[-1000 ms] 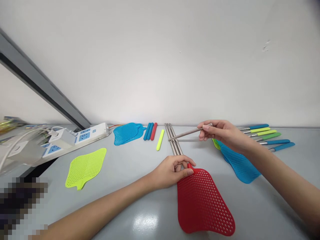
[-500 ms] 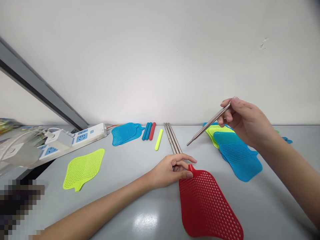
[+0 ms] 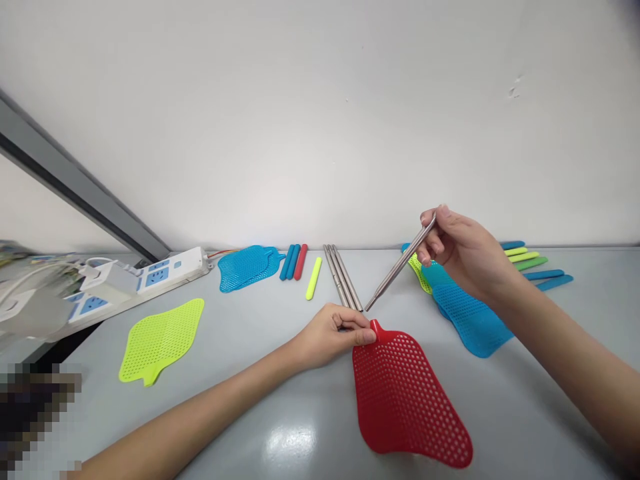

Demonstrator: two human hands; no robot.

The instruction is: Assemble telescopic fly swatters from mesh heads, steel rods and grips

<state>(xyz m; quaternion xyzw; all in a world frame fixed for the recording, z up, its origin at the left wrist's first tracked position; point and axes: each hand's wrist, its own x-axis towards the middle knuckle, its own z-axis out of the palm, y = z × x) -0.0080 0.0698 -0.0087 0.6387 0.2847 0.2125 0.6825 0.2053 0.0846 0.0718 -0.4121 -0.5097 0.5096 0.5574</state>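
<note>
As seen from the head-worn camera, the left hand [image 3: 327,337] is held low over a grey table [image 3: 550,407], its fingers curled inward and resting against the neck of a red plastic fly swatter head [image 3: 405,400]. Whether that neck is firmly gripped cannot be told. The perforated head is laid flat on the table, just in front of the hand, and the ends of a group of bare steel rods [image 3: 343,277] are partly hidden behind the fingers.

A single steel rod [image 3: 403,260] is pinched between the thumb and fingers of the right hand [image 3: 463,253], which is raised above the table and mostly closed. The rod is tilted downward, its lower tip just beside the group of rods.

Beneath the right hand, a blue fly swatter head [image 3: 470,320] is laid over a lime one [image 3: 419,273], with colour-gripped steel rods [image 3: 530,257] behind them. Farther left are a blue swatter head [image 3: 245,268], blue and red grips [image 3: 293,261], a yellow grip [image 3: 313,279], a lime swatter head [image 3: 163,340] and a white power strip [image 3: 173,273] — the last set against the wall.
</note>
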